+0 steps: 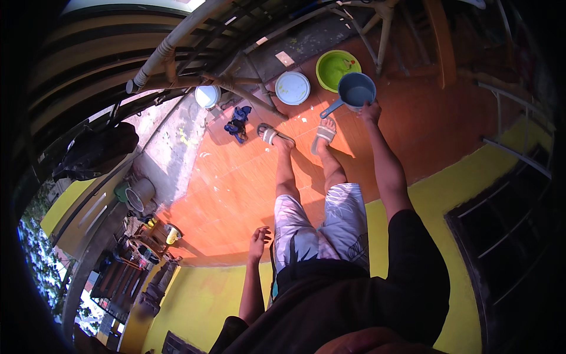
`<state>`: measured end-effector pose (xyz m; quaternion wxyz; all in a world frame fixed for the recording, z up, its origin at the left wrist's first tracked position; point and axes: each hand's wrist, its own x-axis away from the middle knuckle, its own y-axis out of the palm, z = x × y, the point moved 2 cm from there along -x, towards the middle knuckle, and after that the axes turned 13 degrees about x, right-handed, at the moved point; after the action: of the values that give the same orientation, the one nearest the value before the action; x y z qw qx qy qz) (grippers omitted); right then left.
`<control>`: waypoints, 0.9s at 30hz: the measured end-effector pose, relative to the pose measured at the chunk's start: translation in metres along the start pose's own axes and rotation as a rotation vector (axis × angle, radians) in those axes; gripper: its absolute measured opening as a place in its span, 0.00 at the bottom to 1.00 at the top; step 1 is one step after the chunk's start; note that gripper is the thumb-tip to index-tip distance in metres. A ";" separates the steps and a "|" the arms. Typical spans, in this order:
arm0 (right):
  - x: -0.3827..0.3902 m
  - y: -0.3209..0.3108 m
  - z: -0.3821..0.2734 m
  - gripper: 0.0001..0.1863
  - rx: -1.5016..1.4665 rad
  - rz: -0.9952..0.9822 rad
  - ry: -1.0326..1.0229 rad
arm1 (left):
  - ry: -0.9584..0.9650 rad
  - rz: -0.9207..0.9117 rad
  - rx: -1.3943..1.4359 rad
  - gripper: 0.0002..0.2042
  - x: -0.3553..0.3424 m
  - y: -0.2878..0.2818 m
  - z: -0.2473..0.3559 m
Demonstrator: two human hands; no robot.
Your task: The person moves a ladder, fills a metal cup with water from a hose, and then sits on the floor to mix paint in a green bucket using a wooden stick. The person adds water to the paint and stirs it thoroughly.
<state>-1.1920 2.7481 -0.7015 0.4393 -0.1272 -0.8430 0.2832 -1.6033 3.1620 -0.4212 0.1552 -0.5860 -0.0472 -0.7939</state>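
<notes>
My right hand (pixel 371 111) grips a blue-grey water dipper (pixel 356 89) by the side of its bowl, with its handle pointing toward my feet. The dipper is held over the near edge of a lime-green basin (pixel 335 66) and covers part of it. I cannot make out clearly what lies in the basin. My left hand (pixel 259 241) hangs beside my left thigh, its fingers loosely bent and apart, with nothing in them. To the left of the basin stands a round white bucket or lid (pixel 292 88). A dark blue crumpled cloth (pixel 237 124) lies by my left sandal.
Orange tiles (pixel 230 177) run under my sandalled feet. Another white bucket (pixel 207 95) stands by a bamboo-like frame (pixel 171 56). Pots (pixel 140 193) and a small cluttered table (pixel 156 239) are at left. A metal rack (pixel 519 133) stands at right, near a yellow wall (pixel 424 200).
</notes>
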 end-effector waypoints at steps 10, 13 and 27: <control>0.017 -0.018 0.007 0.08 -0.089 -0.043 -0.055 | 0.016 -0.006 0.018 0.17 -0.001 0.010 0.001; 0.029 -0.028 0.015 0.09 -0.173 -0.060 -0.095 | 0.006 -0.005 0.029 0.17 -0.001 0.014 0.002; 0.054 -0.054 0.002 0.08 -0.173 -0.057 -0.182 | 0.010 -0.008 0.094 0.18 -0.007 0.020 -0.009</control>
<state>-1.2233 2.7282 -0.6345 0.3562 -0.1145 -0.9039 0.2074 -1.6037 3.1417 -0.4329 0.1798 -0.5737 -0.0859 -0.7944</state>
